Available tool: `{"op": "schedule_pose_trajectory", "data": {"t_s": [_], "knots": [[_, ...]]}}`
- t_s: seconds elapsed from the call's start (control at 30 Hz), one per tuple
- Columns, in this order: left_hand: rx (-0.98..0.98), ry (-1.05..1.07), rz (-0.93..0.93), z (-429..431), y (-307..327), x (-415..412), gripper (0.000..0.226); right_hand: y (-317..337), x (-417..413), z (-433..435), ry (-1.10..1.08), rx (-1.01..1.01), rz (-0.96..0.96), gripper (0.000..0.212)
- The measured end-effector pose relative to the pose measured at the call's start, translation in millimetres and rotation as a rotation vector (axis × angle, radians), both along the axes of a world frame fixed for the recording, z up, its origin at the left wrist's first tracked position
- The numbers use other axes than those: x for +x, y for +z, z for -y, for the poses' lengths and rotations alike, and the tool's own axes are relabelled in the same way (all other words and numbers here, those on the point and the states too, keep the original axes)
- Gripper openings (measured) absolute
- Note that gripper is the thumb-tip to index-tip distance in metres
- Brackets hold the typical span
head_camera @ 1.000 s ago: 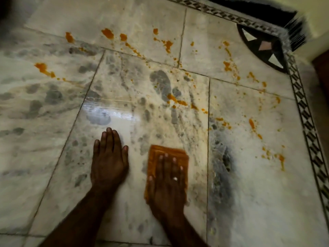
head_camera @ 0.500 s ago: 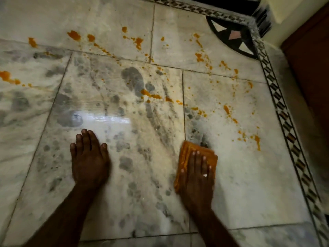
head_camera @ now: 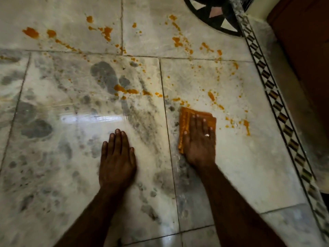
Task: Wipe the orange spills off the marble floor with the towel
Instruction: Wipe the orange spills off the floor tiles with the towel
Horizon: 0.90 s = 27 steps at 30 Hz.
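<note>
I find the towel [head_camera: 185, 122], orange and folded into a flat pad, lying on the marble floor [head_camera: 240, 166]. My right hand [head_camera: 199, 139] lies palm down on top of it with the fingers straight and slightly spread. It presses the towel and does not curl round it. A ring [head_camera: 207, 135] shows on one finger. The towel's left edge and far edge stick out past the hand.

My left hand [head_camera: 116, 157] is to the left of the towel, apart from it, flat on the bare marble with straight fingers held together. It holds nothing. A grout line [head_camera: 167, 131] runs between this hand and the towel, close beside the towel's left edge.

I note orange spills [head_camera: 246, 124] on the marble:
- Small drops lie just beyond the towel's far edge.
- A streak with dots lies near its right side.
- Larger blobs lie farther off, ahead and to the left.
- The spatter goes on well beyond the towel across the far tiles.

Right of the towel, past the spills, runs a patterned border strip [head_camera: 277, 104]. Far beyond the towel, against that strip, sits a dark inlaid medallion [head_camera: 215, 13]. Grey mottling marks the marble left of the towel.
</note>
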<state>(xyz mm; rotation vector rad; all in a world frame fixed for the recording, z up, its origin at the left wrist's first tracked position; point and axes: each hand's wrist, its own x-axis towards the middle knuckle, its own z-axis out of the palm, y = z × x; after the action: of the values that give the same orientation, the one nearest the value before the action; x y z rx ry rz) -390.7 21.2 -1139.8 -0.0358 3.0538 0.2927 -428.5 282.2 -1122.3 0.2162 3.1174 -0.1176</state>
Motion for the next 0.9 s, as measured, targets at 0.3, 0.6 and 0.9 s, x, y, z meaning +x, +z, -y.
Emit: {"op": "schedule_pose_trajectory", "data": {"t_s": [0.3,0.6,0.9], "knots": [[0.003,0.001,-0.010,0,0,3,0.064,-2,97,96,0.222,-0.066,-0.080,0.062],[0.053,0.087,-0.011,-15,4,-4,0.070,0,-16,-15,-0.011,-0.030,0.002,0.066],[0.131,-0.356,-0.038,-126,8,-44,0.063,-1,130,-14,-0.155,0.061,-0.054,0.064]]}}
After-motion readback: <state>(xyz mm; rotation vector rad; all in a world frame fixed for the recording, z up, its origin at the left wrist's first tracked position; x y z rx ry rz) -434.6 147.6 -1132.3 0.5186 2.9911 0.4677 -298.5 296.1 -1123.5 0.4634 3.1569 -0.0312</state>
